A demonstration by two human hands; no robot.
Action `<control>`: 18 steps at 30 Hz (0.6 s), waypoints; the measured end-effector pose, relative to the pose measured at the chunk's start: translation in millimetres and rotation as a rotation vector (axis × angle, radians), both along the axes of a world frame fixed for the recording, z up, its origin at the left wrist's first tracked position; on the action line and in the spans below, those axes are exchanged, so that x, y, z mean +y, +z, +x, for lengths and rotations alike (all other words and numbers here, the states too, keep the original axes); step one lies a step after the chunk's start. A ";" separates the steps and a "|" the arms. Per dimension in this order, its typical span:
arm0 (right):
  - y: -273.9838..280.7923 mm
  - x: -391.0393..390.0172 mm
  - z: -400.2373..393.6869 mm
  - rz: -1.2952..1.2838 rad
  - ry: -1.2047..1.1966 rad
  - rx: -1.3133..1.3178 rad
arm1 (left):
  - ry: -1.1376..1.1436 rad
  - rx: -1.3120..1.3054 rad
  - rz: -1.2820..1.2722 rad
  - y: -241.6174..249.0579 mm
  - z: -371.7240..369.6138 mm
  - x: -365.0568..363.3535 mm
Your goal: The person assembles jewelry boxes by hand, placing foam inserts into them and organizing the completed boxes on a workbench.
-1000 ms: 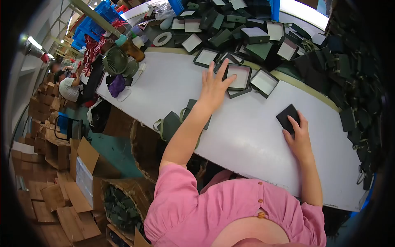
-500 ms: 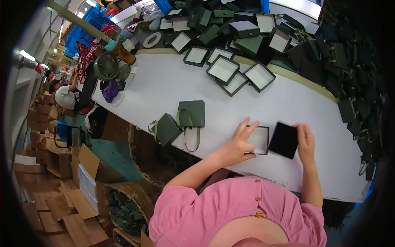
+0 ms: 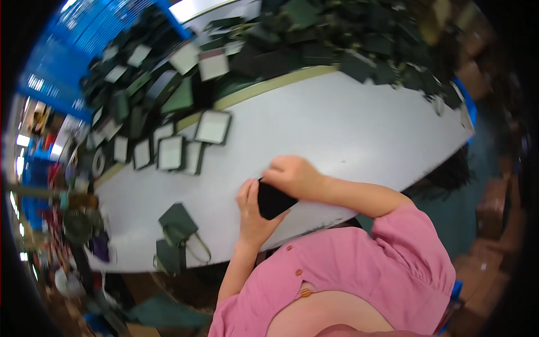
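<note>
A black square pad (image 3: 274, 200) lies in front of me on the white table, between my two hands. My left hand (image 3: 255, 218) grips its left side, with the fingers along the far left edge and the thumb along the near edge. At the far right edge my right hand (image 3: 296, 177) is curled, its fingers closed on the pad, a little blurred. The shallow white-lined box tray cannot be made out now; the hands and the pad cover that spot. To the left lie two dark green boxes with ribbon loops, a farther box (image 3: 181, 218) and a nearer box (image 3: 171, 256).
Several white-lined box trays (image 3: 213, 127) stand at the table's far left edge. Behind the pale edge strip (image 3: 275, 84) lies a big heap of dark green boxes (image 3: 303, 53). A fan (image 3: 78, 224) and a purple item (image 3: 100, 247) sit at the left end.
The view has turned to the right. The black pad, earlier held by the right hand beside the white-lined tray, is now between both hands. The left hand has moved from the tray to the pad.
</note>
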State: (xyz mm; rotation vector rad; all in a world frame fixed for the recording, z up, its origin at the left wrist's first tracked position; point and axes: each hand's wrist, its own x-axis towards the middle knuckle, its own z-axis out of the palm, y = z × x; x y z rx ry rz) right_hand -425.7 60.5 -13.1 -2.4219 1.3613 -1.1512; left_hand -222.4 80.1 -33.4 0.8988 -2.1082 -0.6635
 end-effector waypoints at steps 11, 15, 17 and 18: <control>-4.9 -74.9 -221.9 -0.293 -1.089 0.112 | -0.066 -0.430 -0.033 16.2 12.2 4.9; -7.9 -74.5 -282.0 0.158 -0.936 -0.035 | -0.098 -0.438 -0.058 15.3 19.1 4.7; 11.0 -55.8 -243.1 -0.009 -0.711 0.065 | -0.132 -0.498 -0.087 16.6 22.8 5.7; 14.8 -46.9 -218.2 -0.094 -0.587 0.081 | -0.134 -0.555 -0.073 21.8 22.3 7.3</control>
